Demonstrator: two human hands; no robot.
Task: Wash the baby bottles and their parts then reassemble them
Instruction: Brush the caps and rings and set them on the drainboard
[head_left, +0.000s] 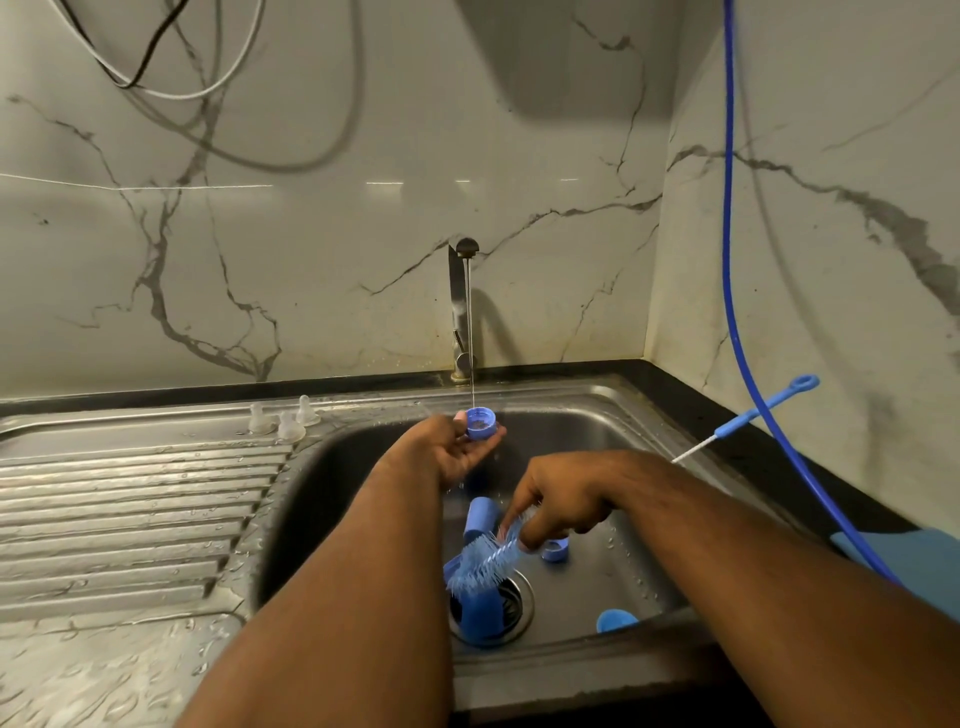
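The left hand (457, 449) is palm up over the back of the sink (597, 415), fingers curled around a small blue screw ring (480, 423), which sits on the fingertips with its open side facing up, directly under the thin stream of water (471, 338) falling from the tap (460, 312). The right hand (558, 501) is lower and nearer, over the middle of the basin, fingers closed on the handle end of a blue bottle brush (485, 561). The brush's long axis slants from the hand down toward the near left, its bristled head ending just above the drain (514, 597). Under the bristles a blue bottle part (480, 616) stands on the drain, and another blue cylinder (480, 514) lies just behind it. A second blue ring (555, 551) rests on the basin floor just beside the right hand, and a round blue cap (615, 621) lies toward the near right corner of the basin. Three clear teats (283, 421) stand upright, tips up, at the back edge of the draining board (130, 509). A thin blue-handled brush (753, 415) lies across the sink's right rim, its loop end pointing toward the right wall.
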